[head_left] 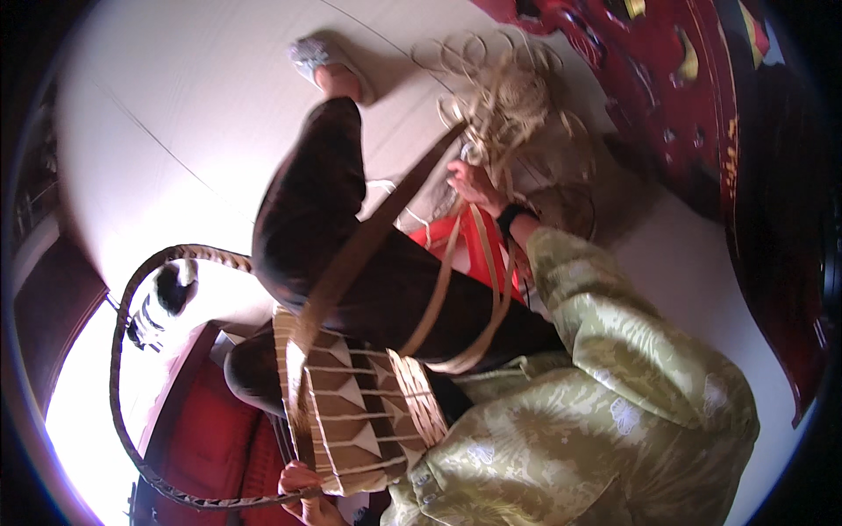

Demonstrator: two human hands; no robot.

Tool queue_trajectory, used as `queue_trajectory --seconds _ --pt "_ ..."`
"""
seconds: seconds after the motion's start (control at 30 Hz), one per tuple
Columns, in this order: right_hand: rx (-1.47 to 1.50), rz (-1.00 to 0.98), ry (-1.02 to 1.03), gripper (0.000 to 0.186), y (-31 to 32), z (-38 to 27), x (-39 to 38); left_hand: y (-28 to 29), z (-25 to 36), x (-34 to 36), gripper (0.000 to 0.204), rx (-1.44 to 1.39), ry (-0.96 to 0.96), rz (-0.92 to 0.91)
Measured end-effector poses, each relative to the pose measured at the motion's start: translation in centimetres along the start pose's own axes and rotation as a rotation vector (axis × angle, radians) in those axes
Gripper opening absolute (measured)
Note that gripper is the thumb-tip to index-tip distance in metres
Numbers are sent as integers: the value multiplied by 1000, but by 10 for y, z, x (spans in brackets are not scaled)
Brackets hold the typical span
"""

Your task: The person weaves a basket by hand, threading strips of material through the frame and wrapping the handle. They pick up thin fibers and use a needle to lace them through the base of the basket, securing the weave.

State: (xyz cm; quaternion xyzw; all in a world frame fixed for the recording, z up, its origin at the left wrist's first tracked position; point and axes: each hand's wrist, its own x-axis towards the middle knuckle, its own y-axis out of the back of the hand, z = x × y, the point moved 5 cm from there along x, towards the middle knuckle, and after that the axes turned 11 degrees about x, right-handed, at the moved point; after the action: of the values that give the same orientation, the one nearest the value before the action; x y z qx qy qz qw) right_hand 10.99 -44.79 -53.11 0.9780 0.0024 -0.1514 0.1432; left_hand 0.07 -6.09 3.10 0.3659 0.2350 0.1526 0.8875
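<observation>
A woven basket (346,412) with white lacing and pale triangle shapes lies against my dark-trousered leg. Its tall hoop handle (116,351), wrapped in a dark braid, arcs out to the left. My left hand (304,493) is closed around the handle's lower end, at the basket's edge. A long flat brown strip (364,232) rises from the basket across my leg toward the far side. My right hand (476,187) is stretched out beyond my knee, with its fingers pinched on a strip. Thinner tan strips (440,285) loop from near that hand over my thigh.
A tangled heap of tan strips (517,96) lies on the pale floor past my right hand. A red plastic bag (482,245) is beside my leg. Dark red carved furniture (684,105) stands at the right. A red seat (206,416) is at the lower left.
</observation>
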Motion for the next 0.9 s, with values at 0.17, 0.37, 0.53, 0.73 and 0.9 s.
queue_trajectory --seconds 0.17,0.37,0.53,0.73,0.9 --pt "-270 -21 -109 41 -13 31 22 -4 -1 6 38 -20 23 -6" --pt "-380 34 -358 63 -36 110 44 -5 -2 8 37 -37 28 2" --pt "-68 148 -342 39 -20 107 56 -3 -7 11 36 -47 15 7" --pt "768 130 -462 12 34 27 35 5 -9 5 35 -30 11 19" --pt "394 287 -483 24 60 -12 11 7 -9 -2 35 -25 26 17"
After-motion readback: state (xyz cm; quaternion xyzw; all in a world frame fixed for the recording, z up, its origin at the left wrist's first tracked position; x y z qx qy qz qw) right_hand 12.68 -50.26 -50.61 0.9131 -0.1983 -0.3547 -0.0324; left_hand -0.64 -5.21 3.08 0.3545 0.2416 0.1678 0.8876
